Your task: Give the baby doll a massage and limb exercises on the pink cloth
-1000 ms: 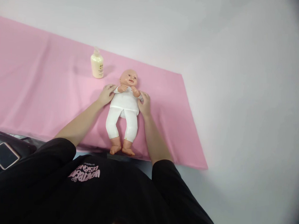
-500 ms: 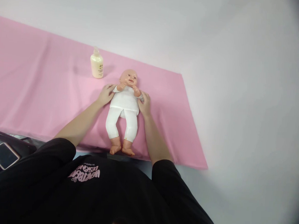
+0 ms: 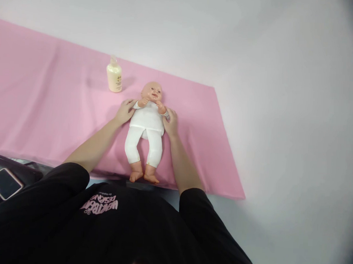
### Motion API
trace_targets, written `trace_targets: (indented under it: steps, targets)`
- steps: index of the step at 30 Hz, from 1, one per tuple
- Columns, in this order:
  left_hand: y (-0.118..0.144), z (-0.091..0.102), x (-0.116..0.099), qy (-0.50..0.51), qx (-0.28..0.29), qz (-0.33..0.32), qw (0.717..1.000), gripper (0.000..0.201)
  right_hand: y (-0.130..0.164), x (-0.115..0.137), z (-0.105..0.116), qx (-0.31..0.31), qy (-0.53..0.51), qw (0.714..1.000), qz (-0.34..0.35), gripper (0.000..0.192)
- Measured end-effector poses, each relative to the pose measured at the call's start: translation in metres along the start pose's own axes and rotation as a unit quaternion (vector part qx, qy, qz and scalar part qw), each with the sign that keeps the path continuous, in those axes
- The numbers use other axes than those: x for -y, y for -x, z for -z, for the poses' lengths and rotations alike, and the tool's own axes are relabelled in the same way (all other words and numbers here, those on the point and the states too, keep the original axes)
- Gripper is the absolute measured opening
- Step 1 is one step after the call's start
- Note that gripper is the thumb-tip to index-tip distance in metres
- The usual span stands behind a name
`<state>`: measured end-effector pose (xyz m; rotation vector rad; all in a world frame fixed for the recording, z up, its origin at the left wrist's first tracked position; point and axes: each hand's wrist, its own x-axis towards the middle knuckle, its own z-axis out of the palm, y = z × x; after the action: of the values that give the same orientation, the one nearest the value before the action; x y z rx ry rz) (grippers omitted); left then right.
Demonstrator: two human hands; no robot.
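A baby doll in a white top and white leggings lies on its back on a pink-covered table, its bare feet at the edge nearest me. Its two small hands are raised below the chin. My left hand clasps the doll's side at the sleeve on the left. On the opposite side, my right hand holds it by the other sleeve. Some fingertips of both hands are hidden against or under the doll.
A pump bottle of pale yellow liquid stands upright behind and left of the doll. At the lower left a phone rests on a dark surface. A white wall runs behind the table, whose right edge slopes toward me.
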<state>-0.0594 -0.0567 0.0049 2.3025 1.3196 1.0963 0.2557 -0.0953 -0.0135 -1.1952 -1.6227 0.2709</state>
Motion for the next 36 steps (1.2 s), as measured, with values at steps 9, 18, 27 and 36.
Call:
trace_targets:
  steps: [9,18,27,36]
  targets:
    - [0.0,-0.003,0.007,0.0,0.002,-0.003,1.0,0.059,0.001,-0.006,0.0,0.001,0.007,1.0,0.015,0.045]
    - [0.0,-0.005,0.01,-0.002,0.001,-0.016,1.0,0.061,0.0,0.001,0.001,0.007,0.015,1.0,-0.009,0.043]
    - [0.0,-0.004,0.009,-0.001,0.003,-0.01,1.0,0.063,0.0,-0.005,0.0,0.014,0.031,0.999,0.008,0.045]
    - [0.0,-0.006,0.011,0.0,0.003,-0.004,1.0,0.061,0.0,-0.005,0.001,0.017,0.026,0.999,0.004,0.048]
